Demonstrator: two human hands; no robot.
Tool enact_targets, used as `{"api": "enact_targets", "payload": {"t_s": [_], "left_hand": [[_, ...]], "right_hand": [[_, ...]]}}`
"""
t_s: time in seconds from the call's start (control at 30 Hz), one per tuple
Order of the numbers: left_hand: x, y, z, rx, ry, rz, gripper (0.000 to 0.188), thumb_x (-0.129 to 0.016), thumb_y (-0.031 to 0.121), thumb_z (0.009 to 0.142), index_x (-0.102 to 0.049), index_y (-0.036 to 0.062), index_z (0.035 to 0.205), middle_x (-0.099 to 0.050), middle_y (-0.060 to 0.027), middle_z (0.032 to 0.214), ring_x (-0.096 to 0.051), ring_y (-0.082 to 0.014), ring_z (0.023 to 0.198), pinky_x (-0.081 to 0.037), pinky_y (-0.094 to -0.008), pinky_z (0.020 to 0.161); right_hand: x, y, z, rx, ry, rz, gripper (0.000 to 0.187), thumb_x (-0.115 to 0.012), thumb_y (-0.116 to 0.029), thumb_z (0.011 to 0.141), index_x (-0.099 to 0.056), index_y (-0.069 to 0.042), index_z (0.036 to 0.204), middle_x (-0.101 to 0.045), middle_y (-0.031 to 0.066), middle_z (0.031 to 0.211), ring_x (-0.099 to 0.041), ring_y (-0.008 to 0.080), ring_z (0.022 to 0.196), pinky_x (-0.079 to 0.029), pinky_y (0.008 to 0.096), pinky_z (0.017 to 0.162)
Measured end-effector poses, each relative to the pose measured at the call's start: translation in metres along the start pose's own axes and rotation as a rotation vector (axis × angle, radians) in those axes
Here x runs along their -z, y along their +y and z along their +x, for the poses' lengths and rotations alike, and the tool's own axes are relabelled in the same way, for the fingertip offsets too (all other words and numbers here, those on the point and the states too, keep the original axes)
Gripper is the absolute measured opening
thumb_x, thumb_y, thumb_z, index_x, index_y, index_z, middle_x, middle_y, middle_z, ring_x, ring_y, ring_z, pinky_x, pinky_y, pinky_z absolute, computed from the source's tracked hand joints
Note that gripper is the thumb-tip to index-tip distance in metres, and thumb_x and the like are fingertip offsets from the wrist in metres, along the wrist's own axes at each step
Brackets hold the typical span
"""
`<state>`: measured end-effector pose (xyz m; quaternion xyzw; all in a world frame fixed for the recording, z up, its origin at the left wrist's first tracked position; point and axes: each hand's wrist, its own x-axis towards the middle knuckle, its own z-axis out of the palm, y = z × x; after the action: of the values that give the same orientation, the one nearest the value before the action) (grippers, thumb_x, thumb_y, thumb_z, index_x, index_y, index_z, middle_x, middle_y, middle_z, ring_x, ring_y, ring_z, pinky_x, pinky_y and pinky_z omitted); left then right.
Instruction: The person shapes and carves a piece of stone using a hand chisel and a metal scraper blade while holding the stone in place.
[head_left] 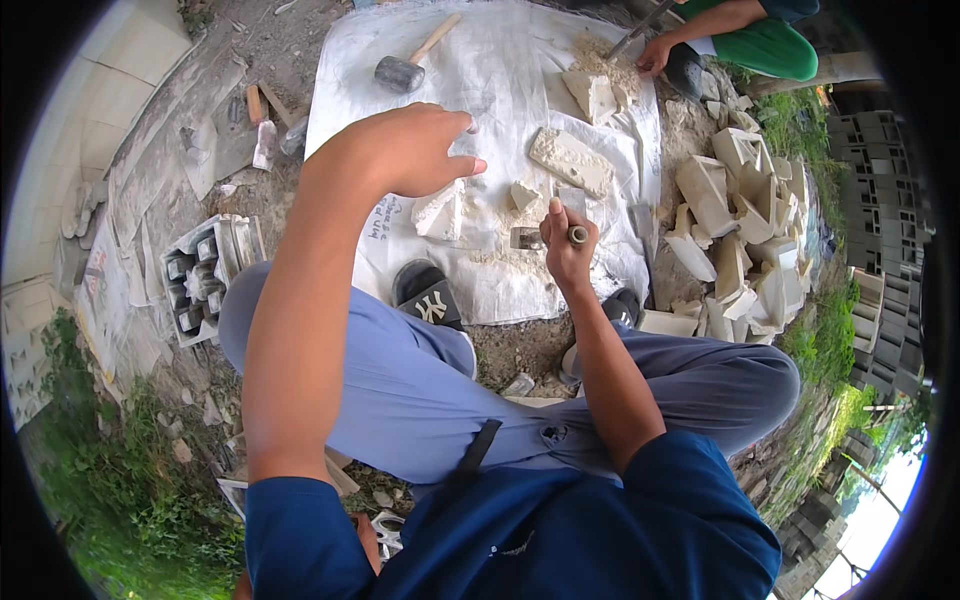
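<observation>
My left hand [432,150] hovers over the white sheet [340,110], thumb and fingers apart, holding nothing. My right hand [570,245] is closed round the handle of a hand tool [577,235]. The round handle end shows above the fist, and a flat metal part [525,238] sits just left of it, low over the sheet; the tool's exact kind is unclear. Nearby lie a pale broken chunk [438,212], a small pale piece [524,195] and a rough pale slab [572,160]. Crumbs and dust are scattered round the tool.
A black-headed mallet [400,74] lies on the sheet's far left. At far right another person's hand [655,55] is beside a broken block [590,97]. A heap of pale broken blocks [745,220] stands right of the sheet. A grey moulded block [205,270] lies left of my knee.
</observation>
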<state>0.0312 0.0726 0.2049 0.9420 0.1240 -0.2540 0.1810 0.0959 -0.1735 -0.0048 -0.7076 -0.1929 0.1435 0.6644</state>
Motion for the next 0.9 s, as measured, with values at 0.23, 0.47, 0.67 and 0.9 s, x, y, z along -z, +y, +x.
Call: {"api": "enact_targets", "payload": {"t_s": [0.23, 0.47, 0.67, 0.9], "left_hand": [[-0.003, 0.005, 0.005, -0.004, -0.058, -0.010, 0.060, -0.053, 0.052, 0.100, -0.050, 0.0151, 0.147, -0.054, -0.0162, 0.144, -0.050, -0.0330, 0.135, -0.043, -0.0441, 0.111], [-0.001, 0.002, 0.006, -0.039, 0.015, -0.028, 0.061, -0.054, 0.050, 0.100, -0.050, 0.0110, 0.146, -0.056, -0.0181, 0.141, -0.053, -0.0348, 0.132, -0.044, -0.0448, 0.109], [0.000, 0.007, 0.011, -0.073, 0.002, -0.040, 0.059, -0.054, 0.048, 0.101, -0.050, 0.0096, 0.146, -0.057, -0.0192, 0.139, -0.055, -0.0357, 0.129, -0.045, -0.0452, 0.108], [0.003, 0.001, 0.010, -0.028, -0.020, -0.055, 0.059, -0.054, 0.048, 0.100, -0.051, 0.0103, 0.146, -0.056, -0.0191, 0.141, -0.053, -0.0351, 0.131, -0.044, -0.0452, 0.109]], "right_hand": [[0.008, 0.040, 0.007, -0.082, -0.055, -0.011, 0.052, -0.058, -0.030, 0.105, -0.048, -0.002, 0.063, -0.044, -0.0016, 0.056, -0.038, 0.0076, 0.054, -0.028, 0.0307, 0.049], [0.005, 0.013, 0.030, 0.037, 0.121, 0.187, 0.054, -0.054, -0.023, 0.107, -0.045, -0.002, 0.058, -0.041, 0.0017, 0.052, -0.032, 0.0096, 0.047, -0.026, 0.0297, 0.046], [-0.005, 0.004, 0.058, 0.126, 0.180, 0.175, 0.054, -0.055, -0.021, 0.106, -0.045, -0.001, 0.057, -0.043, 0.0001, 0.052, -0.034, 0.0080, 0.049, -0.027, 0.0286, 0.046], [-0.018, -0.014, 0.086, 0.150, 0.139, 0.172, 0.054, -0.055, -0.022, 0.106, -0.045, -0.001, 0.057, -0.043, 0.0003, 0.052, -0.035, 0.0081, 0.049, -0.028, 0.0287, 0.046]]}}
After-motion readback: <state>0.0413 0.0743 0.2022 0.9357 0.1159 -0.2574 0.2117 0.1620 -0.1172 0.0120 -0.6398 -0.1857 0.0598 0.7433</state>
